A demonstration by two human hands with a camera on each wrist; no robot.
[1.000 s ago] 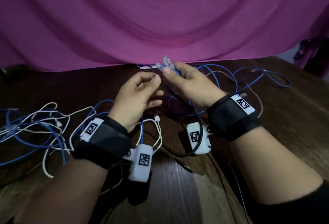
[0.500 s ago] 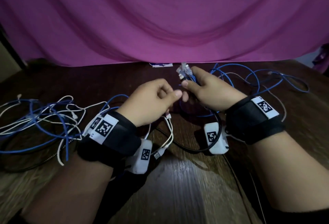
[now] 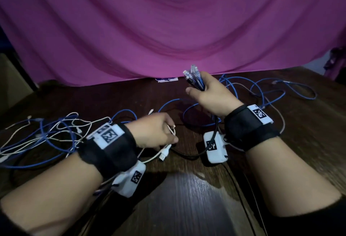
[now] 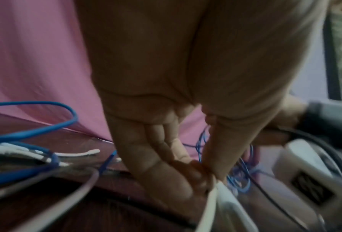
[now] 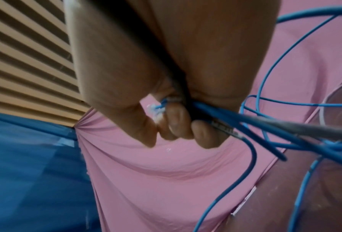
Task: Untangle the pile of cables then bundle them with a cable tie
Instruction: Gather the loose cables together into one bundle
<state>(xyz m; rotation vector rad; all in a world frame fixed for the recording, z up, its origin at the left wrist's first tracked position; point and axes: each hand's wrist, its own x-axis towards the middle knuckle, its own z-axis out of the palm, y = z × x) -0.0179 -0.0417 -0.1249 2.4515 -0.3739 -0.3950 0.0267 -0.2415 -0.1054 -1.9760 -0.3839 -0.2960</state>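
Note:
My right hand [image 3: 204, 91] is raised over the table and grips a bunch of cable ends [image 3: 193, 78], blue ones with clear plugs and a black one; in the right wrist view the fingers [image 5: 178, 125] curl round the blue cables [image 5: 255, 125]. My left hand [image 3: 159, 132] is low on the table and pinches a white cable [image 3: 173, 132] near its USB plug [image 3: 164, 154]; the left wrist view shows the fingertips [image 4: 201, 172] closed on the white cable [image 4: 209, 204]. A tangled pile of blue and white cables [image 3: 43, 136] lies at the left.
Loose blue cable loops [image 3: 271, 93] spread over the dark wooden table [image 3: 187, 198] at the right. A pink cloth [image 3: 168, 20] hangs behind the table. A small white and blue tag [image 3: 166, 79] lies at the table's far edge.
My left hand has dropped from beside the right hand down to the table and taken the white cable. My right hand has risen with its cable ends.

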